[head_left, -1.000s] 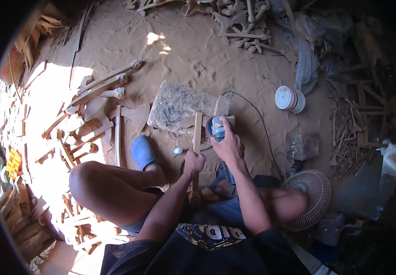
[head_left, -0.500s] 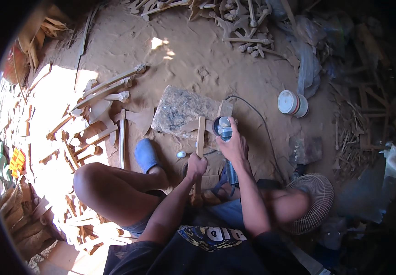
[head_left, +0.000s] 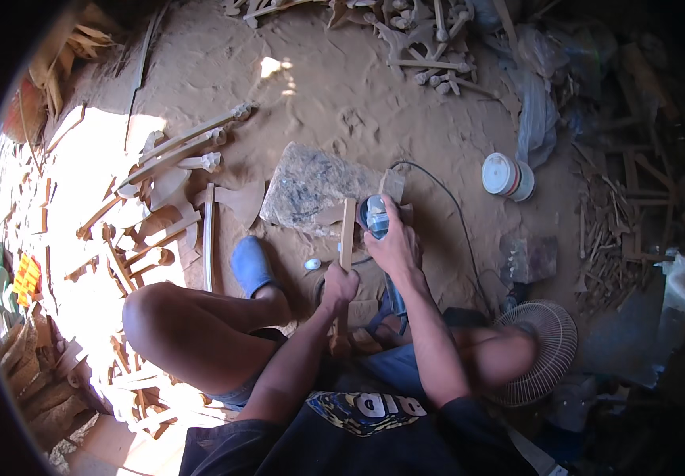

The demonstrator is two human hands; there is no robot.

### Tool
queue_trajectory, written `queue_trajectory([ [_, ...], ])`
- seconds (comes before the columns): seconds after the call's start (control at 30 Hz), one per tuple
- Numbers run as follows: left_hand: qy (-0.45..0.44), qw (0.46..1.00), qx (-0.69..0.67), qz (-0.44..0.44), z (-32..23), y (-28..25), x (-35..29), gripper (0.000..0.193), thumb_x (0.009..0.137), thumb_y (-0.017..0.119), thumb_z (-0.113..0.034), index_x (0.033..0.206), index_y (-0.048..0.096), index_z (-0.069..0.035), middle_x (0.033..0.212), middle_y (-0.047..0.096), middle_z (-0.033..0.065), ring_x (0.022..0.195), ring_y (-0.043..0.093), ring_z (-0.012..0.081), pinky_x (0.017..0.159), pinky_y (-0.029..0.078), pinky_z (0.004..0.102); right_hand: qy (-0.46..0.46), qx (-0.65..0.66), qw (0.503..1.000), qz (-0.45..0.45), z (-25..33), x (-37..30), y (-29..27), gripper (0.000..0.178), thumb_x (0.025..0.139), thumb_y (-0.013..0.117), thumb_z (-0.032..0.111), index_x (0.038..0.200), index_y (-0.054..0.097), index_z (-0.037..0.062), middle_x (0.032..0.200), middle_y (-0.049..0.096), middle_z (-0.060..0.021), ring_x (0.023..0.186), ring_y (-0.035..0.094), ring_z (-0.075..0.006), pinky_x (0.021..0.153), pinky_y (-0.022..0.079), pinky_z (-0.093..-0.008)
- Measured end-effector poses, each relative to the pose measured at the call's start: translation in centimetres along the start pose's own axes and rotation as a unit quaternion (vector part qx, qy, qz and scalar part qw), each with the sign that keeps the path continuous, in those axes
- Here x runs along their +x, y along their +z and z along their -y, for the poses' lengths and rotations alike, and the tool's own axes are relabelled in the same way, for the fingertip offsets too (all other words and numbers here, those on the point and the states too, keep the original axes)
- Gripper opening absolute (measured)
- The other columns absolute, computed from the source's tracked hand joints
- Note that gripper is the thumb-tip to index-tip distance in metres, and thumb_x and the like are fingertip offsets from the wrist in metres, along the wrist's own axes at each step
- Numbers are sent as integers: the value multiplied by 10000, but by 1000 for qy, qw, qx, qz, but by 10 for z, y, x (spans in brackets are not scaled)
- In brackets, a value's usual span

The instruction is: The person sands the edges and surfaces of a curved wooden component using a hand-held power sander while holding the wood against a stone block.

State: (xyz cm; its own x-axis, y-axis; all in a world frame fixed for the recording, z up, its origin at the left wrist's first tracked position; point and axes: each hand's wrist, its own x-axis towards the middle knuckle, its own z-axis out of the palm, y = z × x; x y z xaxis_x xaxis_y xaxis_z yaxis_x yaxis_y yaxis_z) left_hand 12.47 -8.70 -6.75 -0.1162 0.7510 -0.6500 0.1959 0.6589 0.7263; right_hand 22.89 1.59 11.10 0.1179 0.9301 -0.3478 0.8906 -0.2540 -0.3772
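Note:
My left hand point(head_left: 340, 284) is wrapped round a long, pale bone point(head_left: 348, 230) with flat-looking sides, held upright in the picture. Its knobbed lower end shows near my lap. In my right hand point(head_left: 396, 247) is an angle grinder point(head_left: 376, 213), gripped near its head, with its body running down under my wrist. The grinder's dark disc lies close beside the bone's far end; whether the two touch I cannot tell. Just beyond both is a rough stone block point(head_left: 303, 186), with a flat tan piece on its near edge. A black cord point(head_left: 457, 208) curves away on the right.
Many bones point(head_left: 176, 155) lie on the sunlit ground at left, more in a far heap point(head_left: 429, 59). A white tub point(head_left: 507, 176) stands at right, above a wire-caged fan point(head_left: 541, 349) near my knee. A blue clog point(head_left: 252, 266) is on my left foot.
The grinder and my right hand have shifted slightly left and up, nearer the bone's far end. My left hand keeps its grip, nearly still.

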Motion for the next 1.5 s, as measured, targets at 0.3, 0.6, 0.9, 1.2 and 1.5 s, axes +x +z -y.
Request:
queue_trajectory([
  [0.3, 10, 1000, 2, -5, -9, -9, -5, 370, 886, 616, -168, 1093, 693, 128, 948, 744, 374, 978, 765, 506, 857, 594, 533, 62, -38, 996, -42, -14, -2, -12, 894, 895, 802, 291, 1675, 366, 284, 1231, 755, -271, 1146, 725, -488, 984, 572, -582],
  [0.6, -25, 1000, -10, 16, -9, -7, -2, 335, 894, 615, -168, 1053, 707, 112, 934, 755, 359, 971, 775, 489, 873, 599, 526, -16, 39, 999, -30, -3, 16, -4, 883, 866, 799, 318, 1657, 411, 253, 1277, 733, -291, 1184, 695, -499, 1002, 557, -585],
  [0.9, 6, 1000, -10, 3, 0, -5, 0, 341, 896, 616, -164, 1047, 690, 134, 923, 734, 385, 970, 763, 516, 861, 594, 534, -11, 31, 999, -3, 1, 13, -1, 910, 869, 806, 288, 1670, 374, 282, 1222, 745, -295, 1133, 694, -537, 972, 561, -604],
  [1.2, 27, 1000, 9, -6, -21, -6, -14, 333, 898, 618, -149, 1022, 669, 155, 881, 711, 400, 930, 756, 526, 818, 580, 538, 44, 3, 995, -91, -61, 12, -13, 894, 902, 790, 288, 1679, 348, 326, 1247, 755, -259, 1137, 725, -496, 979, 563, -615],
  [1.5, -65, 966, -217, 126, -40, -16, 2, 194, 978, 667, -156, 1100, 656, -6, 796, 642, 68, 572, 619, 170, 505, 484, 345, -38, 197, 957, -212, -117, -17, -60, 956, 841, 873, 210, 1652, 374, 126, 1384, 699, -229, 1246, 708, -406, 1045, 555, -487],
])
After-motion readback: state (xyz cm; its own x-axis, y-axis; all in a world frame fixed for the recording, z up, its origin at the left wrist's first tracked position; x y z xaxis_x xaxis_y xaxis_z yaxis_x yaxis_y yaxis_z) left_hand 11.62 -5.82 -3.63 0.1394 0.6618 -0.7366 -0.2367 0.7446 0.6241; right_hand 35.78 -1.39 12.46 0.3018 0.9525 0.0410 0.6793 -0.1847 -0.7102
